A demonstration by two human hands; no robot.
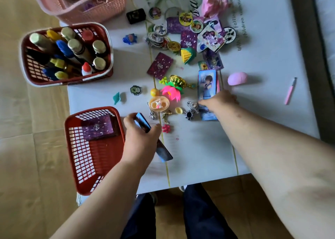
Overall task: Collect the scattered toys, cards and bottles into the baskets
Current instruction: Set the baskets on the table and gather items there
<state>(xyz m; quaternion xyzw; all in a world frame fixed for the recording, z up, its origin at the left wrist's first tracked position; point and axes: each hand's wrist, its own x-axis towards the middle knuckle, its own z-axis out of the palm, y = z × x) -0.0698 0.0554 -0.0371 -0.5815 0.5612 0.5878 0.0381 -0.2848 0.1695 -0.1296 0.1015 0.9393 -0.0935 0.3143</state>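
The left hand (140,135) has its fingers clamped round a stack of dark blue cards (163,150), just right of the lower-left red basket (90,157), where a purple card deck (98,128) lies inside. The right hand (220,101) is down on the blue picture cards (206,84) at centre frame. It is blurred, so there is no telling whether its fingers grip them. In the upper left, a second red basket (36,70) stands packed with bottles (99,46). Round badges (185,18), more cards and small toys litter the white tabletop (199,157).

Cards (164,152) gripped in left hand (139,141); right hand (220,102) on blue card (206,84).
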